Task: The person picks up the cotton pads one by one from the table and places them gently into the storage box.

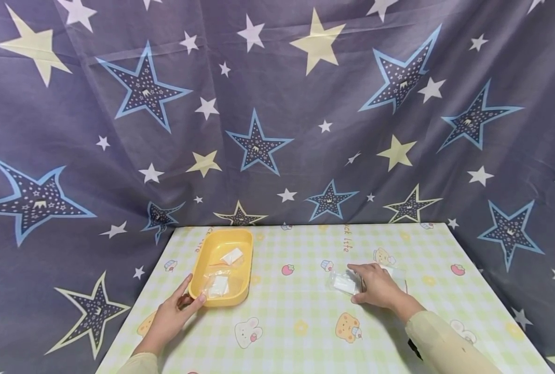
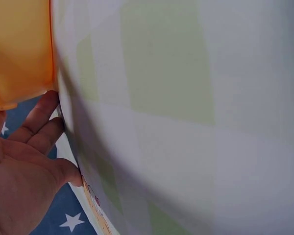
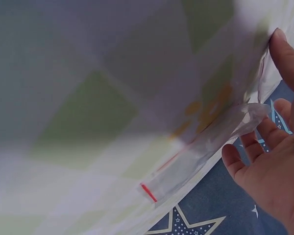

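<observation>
My left hand (image 1: pixel 168 317) holds the near left corner of a yellow two-compartment tray (image 1: pixel 247 283), thumb against the near wall and fingers at the left side. Inside the tray lie two small white pieces in clear bags, one (image 1: pixel 232 256) in the far compartment and one (image 1: pixel 218 285) in the near. On the right of the table my right hand (image 1: pixel 380 288) reaches over a clear packet with white contents (image 1: pixel 344 283), thumb and forefinger spread at its right end. Another clear bag (image 1: pixel 398 278) lies partly hidden beneath that hand; the right wrist view shows a clear bag with a red strip (image 3: pixel 186 161).
A pale green checked cloth (image 1: pixel 286 296) with cartoon prints covers the table. Behind and at both sides hangs a dark curtain with stars (image 1: pixel 282 104), meeting the table's far edge. A small dark object (image 1: pixel 415 349) shows beside the right sleeve.
</observation>
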Available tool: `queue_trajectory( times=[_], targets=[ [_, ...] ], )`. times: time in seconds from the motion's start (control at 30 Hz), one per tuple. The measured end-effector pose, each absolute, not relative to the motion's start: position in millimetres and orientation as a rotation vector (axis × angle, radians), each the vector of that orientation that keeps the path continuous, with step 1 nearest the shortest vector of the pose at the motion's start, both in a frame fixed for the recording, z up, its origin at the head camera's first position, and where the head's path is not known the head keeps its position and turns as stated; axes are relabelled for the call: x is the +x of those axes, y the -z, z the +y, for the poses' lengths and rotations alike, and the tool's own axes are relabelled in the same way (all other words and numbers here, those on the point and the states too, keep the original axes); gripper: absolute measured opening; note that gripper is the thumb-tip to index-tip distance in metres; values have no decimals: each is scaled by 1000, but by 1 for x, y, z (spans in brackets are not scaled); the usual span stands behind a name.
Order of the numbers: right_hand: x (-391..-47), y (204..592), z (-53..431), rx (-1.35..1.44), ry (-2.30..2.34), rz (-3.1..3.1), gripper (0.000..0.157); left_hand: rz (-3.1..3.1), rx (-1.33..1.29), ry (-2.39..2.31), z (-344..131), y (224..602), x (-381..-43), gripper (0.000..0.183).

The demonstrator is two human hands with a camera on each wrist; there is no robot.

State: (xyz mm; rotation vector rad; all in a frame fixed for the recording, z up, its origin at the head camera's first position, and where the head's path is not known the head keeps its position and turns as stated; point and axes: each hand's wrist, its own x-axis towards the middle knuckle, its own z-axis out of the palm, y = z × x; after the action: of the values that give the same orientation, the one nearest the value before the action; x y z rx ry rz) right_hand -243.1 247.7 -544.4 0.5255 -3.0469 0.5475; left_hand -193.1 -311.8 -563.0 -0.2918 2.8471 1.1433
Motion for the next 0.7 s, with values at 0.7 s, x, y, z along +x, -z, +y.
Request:
queue_trajectory(
  times=[0.7],
  targets=[
    [-236,546,245,622,-445,-2978,82,2833,-286,-1138,-312,560,-193,93]
  ],
)
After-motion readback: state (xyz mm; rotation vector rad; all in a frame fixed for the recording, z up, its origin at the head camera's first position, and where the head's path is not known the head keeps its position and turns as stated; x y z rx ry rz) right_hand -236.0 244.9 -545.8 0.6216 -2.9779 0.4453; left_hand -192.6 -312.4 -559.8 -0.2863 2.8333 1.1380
